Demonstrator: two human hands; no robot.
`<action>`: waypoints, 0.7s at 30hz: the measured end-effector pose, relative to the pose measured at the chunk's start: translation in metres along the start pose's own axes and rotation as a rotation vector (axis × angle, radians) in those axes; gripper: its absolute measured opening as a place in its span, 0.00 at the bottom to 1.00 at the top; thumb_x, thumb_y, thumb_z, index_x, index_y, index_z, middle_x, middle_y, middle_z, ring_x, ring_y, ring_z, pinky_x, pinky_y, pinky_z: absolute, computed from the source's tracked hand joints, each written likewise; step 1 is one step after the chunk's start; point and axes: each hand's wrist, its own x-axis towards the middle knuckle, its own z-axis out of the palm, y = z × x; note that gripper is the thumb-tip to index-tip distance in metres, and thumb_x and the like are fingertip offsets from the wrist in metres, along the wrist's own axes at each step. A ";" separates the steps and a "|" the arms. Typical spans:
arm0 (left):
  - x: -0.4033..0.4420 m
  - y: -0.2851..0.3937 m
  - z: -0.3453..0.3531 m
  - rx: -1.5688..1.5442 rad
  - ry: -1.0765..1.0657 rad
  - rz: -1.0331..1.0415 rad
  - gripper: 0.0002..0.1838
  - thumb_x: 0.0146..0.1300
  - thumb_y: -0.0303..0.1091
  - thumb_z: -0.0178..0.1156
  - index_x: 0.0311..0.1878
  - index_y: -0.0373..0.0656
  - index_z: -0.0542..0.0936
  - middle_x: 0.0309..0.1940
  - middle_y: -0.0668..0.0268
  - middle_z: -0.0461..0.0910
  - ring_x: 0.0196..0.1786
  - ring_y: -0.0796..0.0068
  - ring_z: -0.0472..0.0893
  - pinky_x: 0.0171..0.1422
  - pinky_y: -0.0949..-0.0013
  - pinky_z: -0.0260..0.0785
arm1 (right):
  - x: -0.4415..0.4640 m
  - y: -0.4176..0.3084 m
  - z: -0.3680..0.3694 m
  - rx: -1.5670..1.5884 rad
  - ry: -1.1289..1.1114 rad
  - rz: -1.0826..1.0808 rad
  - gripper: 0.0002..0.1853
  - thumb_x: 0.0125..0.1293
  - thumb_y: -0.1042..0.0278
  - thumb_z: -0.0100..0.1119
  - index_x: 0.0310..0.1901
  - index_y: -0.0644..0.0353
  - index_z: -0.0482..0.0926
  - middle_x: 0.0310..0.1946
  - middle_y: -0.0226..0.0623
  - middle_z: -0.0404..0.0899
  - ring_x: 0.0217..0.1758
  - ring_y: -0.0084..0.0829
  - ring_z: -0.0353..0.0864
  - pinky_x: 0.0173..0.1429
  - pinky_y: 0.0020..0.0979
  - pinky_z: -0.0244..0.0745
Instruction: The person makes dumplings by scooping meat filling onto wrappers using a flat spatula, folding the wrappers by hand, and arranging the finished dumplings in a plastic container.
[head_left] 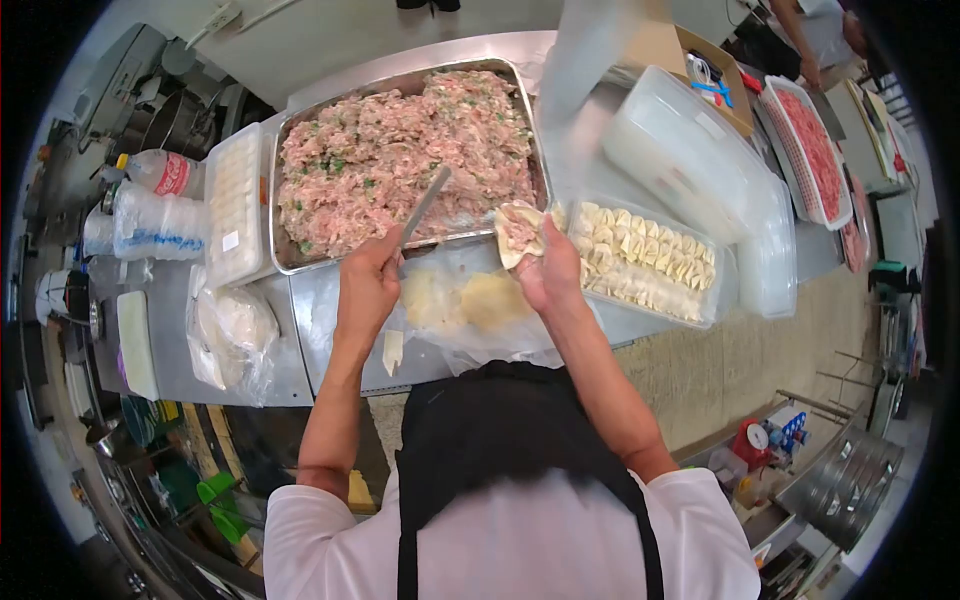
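Note:
A metal tray [540, 190] full of pink minced filling with green bits lies in front of me. My left hand [370, 272] is closed on a flat metal spatula [427, 205], its blade over the tray's near edge. In my right hand [549, 270] rests a round dough wrapper [507, 240] with some filling on it, just off the tray's lower right corner. Flat dough wrappers [490, 301] lie on plastic between my forearms. Right of my right hand, a clear container [712, 318] holds rows of folded dumplings [640, 240].
Left of the tray are a lidded container [236, 205], a plastic bag [232, 335] and a bottle [165, 172]. Empty plastic bins [690, 150], a cardboard box [735, 65] and a white basket of meat [810, 150] are at the right. Another person [815, 40] stands at the upper right.

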 end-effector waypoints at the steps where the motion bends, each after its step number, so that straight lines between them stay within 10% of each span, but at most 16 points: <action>1: -0.002 0.002 -0.003 0.008 0.015 -0.004 0.25 0.59 0.14 0.55 0.59 0.42 0.83 0.29 0.54 0.81 0.31 0.55 0.82 0.39 0.61 0.74 | 0.000 -0.001 0.001 0.000 -0.002 0.008 0.22 0.82 0.60 0.41 0.63 0.72 0.70 0.61 0.48 0.78 0.65 0.40 0.78 0.72 0.42 0.69; 12: -0.062 0.037 -0.084 0.202 -0.314 -0.227 0.22 0.64 0.25 0.62 0.63 0.43 0.80 0.32 0.47 0.84 0.34 0.51 0.85 0.42 0.59 0.73 | 0.003 -0.006 -0.005 0.041 -0.099 0.041 0.26 0.82 0.55 0.39 0.67 0.71 0.66 0.64 0.51 0.74 0.67 0.47 0.75 0.73 0.54 0.69; 21: -0.051 0.040 0.000 0.084 -0.298 0.122 0.26 0.62 0.22 0.64 0.65 0.46 0.80 0.23 0.56 0.75 0.26 0.58 0.76 0.35 0.61 0.70 | 0.001 0.015 0.009 0.009 -0.132 0.094 0.24 0.82 0.56 0.38 0.65 0.70 0.67 0.61 0.49 0.76 0.66 0.46 0.75 0.73 0.52 0.69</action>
